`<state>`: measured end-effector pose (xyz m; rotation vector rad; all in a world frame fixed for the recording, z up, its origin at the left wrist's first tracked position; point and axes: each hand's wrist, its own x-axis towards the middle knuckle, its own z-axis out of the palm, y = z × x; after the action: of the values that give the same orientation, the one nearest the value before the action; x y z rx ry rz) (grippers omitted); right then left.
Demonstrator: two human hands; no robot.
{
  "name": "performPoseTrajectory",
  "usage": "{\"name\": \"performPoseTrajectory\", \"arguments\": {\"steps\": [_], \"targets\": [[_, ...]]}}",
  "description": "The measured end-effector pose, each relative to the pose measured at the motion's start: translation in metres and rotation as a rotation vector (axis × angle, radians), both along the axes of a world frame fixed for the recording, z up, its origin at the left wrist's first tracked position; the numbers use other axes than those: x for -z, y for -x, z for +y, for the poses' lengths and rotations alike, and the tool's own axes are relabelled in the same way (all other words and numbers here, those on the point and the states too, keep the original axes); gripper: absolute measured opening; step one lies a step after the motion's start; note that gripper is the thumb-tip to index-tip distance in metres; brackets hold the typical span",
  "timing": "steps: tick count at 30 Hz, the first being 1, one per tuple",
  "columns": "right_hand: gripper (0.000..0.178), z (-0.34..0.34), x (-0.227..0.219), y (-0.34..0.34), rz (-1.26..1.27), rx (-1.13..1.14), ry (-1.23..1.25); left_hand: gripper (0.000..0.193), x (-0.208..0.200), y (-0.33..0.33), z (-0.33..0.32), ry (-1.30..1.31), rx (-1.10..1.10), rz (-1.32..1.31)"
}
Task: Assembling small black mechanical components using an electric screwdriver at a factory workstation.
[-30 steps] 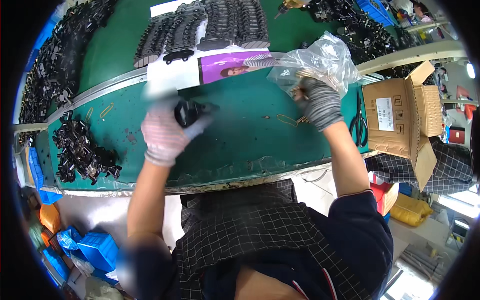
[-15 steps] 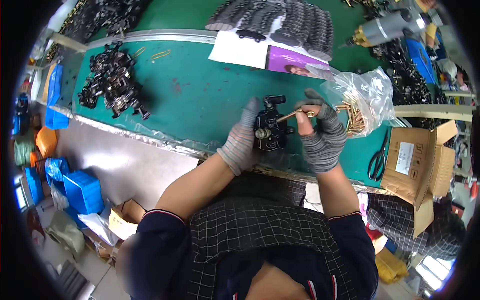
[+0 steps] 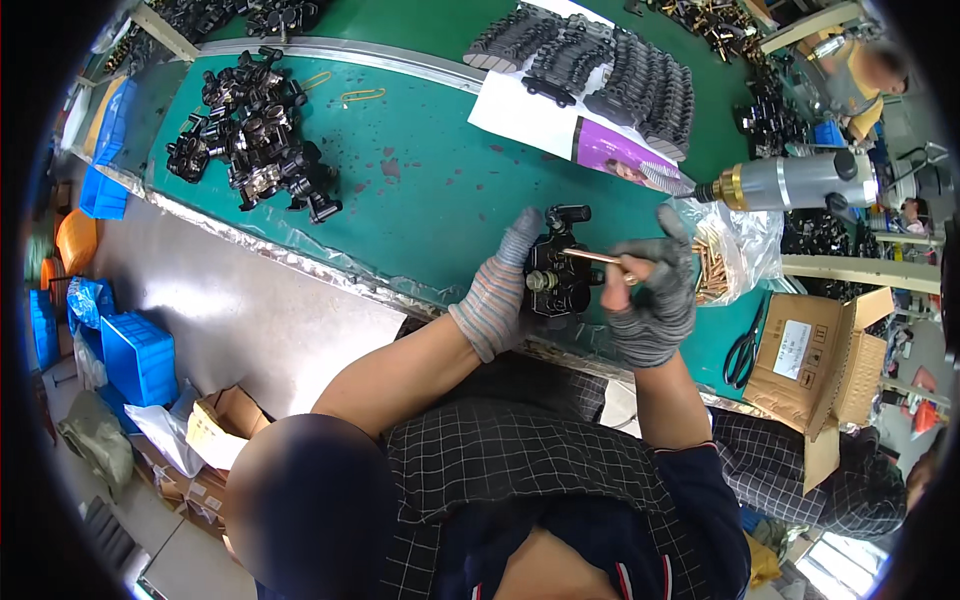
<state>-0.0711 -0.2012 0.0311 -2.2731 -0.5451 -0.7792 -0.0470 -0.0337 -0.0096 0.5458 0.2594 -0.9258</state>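
Observation:
Near the front edge of the green table, a black metal part [image 3: 568,298] with a round silvery fitting sits in my left hand [image 3: 492,300]. That hand wears a striped grey glove and has its fingers closed along the part's left side. My right hand [image 3: 658,310], in a dark grey glove with bare fingertips, pinches a long brass-coloured bolt [image 3: 592,256]. The bolt slants across the part's upper right, its far end over the part; whether it sits in a hole I cannot tell. Right of this hand, a clear plastic bag [image 3: 758,255] holds more bolts [image 3: 711,275].
A grey power screwdriver [image 3: 800,184] hangs above the bag. Scissors [image 3: 743,355] and an open cardboard box [image 3: 800,350] are at right. Black parts [image 3: 262,130] are heaped at left; rows of dark parts [image 3: 640,85] lie on paper at the back. A co-worker [image 3: 862,85] is far right.
The bolt has tipped: its far end now points up and left instead of down and left. The whole view has shifted, and the power screwdriver appears lower and nearer my right hand.

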Motion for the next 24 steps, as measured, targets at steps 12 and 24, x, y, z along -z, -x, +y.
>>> {"name": "performPoseTrajectory", "arguments": {"steps": [12,24], "targets": [[0.026,0.011,-0.001,0.004,0.32,-0.167,-0.324,0.073,0.0,-0.005,-0.004,-0.062,-0.191,-0.015],[0.049,-0.007,0.025,0.007,0.078,-0.036,0.013,0.057,0.001,-0.029,-0.035,0.052,-0.132,0.232]]}}
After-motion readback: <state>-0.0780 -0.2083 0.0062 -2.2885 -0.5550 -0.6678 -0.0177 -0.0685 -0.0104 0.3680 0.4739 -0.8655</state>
